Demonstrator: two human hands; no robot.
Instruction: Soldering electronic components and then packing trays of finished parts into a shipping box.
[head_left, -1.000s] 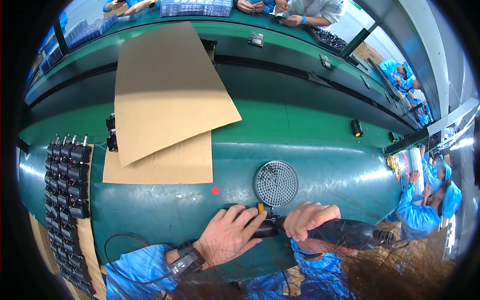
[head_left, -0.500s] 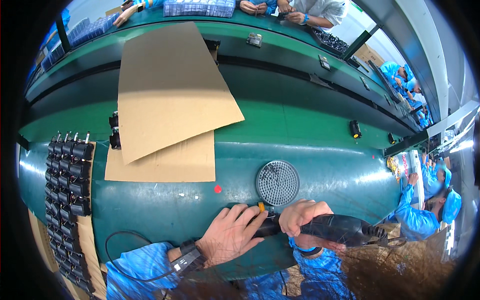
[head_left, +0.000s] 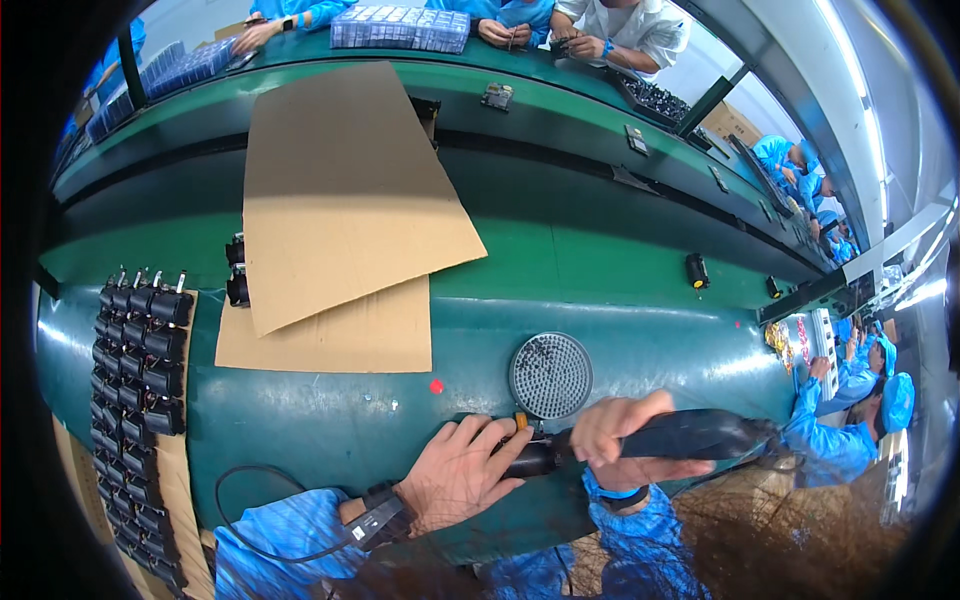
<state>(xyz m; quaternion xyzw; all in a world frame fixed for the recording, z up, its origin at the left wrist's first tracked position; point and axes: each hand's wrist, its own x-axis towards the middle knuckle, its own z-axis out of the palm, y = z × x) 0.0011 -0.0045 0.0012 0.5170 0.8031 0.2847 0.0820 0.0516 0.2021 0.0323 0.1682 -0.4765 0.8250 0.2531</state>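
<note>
My right hand [head_left: 615,435] is wrapped round a thick black electric screwdriver [head_left: 695,434], held nearly level with its tail to the right. Its nose points left at a small black cylindrical part [head_left: 532,460]. My left hand [head_left: 452,478] presses that part down near the bench's front edge, fingers curled over it. A small orange-yellow piece [head_left: 521,421] shows at the left fingertips. Whether the driver's tip touches the part is hidden by my fingers. Just beyond both hands sits a round grey dimpled tray [head_left: 551,375] with tiny dark screws in it.
Rows of black units [head_left: 135,390] stand on cardboard at the left. Large cardboard sheets [head_left: 345,190] lie further back. A black cylinder with a yellow end [head_left: 697,270] rests on the green belt [head_left: 560,240]. A cable [head_left: 235,475] loops by my left wrist. Co-workers sit across and at right.
The screwdriver's tail has swung up and away from me, and my right hand has shifted slightly with it. My left hand stays on the part. The whole view has shifted a little.
</note>
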